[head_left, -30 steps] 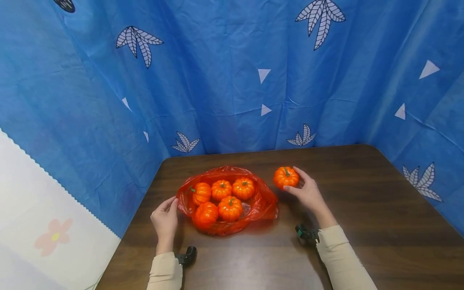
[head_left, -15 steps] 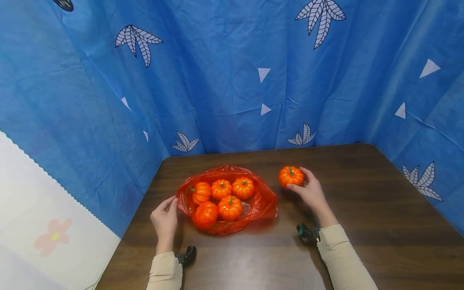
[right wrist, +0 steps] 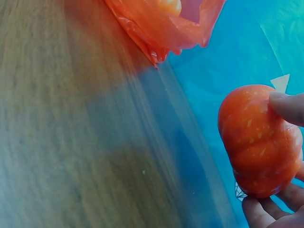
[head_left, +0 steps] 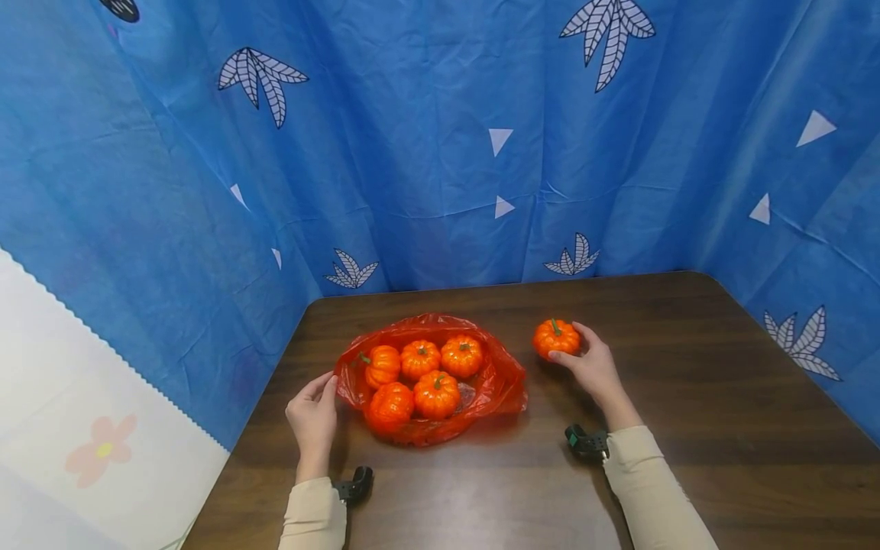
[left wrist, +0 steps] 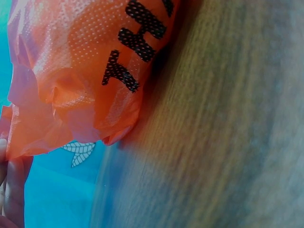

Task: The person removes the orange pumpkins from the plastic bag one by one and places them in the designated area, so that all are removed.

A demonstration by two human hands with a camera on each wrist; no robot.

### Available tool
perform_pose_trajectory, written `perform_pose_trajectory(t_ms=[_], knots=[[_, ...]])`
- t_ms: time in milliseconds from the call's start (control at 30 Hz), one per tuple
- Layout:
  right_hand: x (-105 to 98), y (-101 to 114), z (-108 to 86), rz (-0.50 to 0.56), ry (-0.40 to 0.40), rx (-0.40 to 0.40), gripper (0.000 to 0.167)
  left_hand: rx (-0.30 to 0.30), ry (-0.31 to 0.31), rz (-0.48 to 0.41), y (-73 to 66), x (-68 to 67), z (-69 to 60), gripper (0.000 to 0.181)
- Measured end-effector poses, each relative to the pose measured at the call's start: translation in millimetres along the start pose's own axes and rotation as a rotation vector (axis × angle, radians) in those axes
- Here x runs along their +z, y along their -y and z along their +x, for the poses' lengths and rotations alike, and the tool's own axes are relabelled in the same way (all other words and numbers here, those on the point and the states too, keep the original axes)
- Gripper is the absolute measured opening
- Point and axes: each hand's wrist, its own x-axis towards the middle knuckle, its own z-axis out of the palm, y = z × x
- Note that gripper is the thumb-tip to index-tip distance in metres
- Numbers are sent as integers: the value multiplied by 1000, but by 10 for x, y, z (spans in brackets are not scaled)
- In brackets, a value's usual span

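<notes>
A red plastic bag (head_left: 505,386) lies open on the table with several small orange pumpkins in it, among them a front pumpkin (head_left: 436,395). My left hand (head_left: 312,416) pinches the bag's left rim between thumb and fingers. In the left wrist view the bag's side (left wrist: 71,104) carries black lettering, and only part of the hand shows at the edge. To the right of the bag, my right hand (head_left: 594,374) grips a small pumpkin (head_left: 555,338) with a green stem. The right wrist view shows this pumpkin (right wrist: 259,142) held between thumb and fingers, apart from the bag.
The dark wooden table (head_left: 722,412) reaches back to a blue curtain (head_left: 440,153) with leaf and triangle prints. At the left hangs a white cloth (head_left: 82,428) with a flower print. Black wrist cameras sit on both forearms, including the left camera (head_left: 354,485).
My right hand has moved slightly right with its pumpkin, farther from the bag. My left hand and the bag have stayed in place.
</notes>
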Motion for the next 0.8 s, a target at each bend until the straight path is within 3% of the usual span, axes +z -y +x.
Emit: perform_pose_trajectory(t_ms=[800], knots=[[20,-117,46,-1,-38,52,86,-8,5,22,-8,-5,-1,24]])
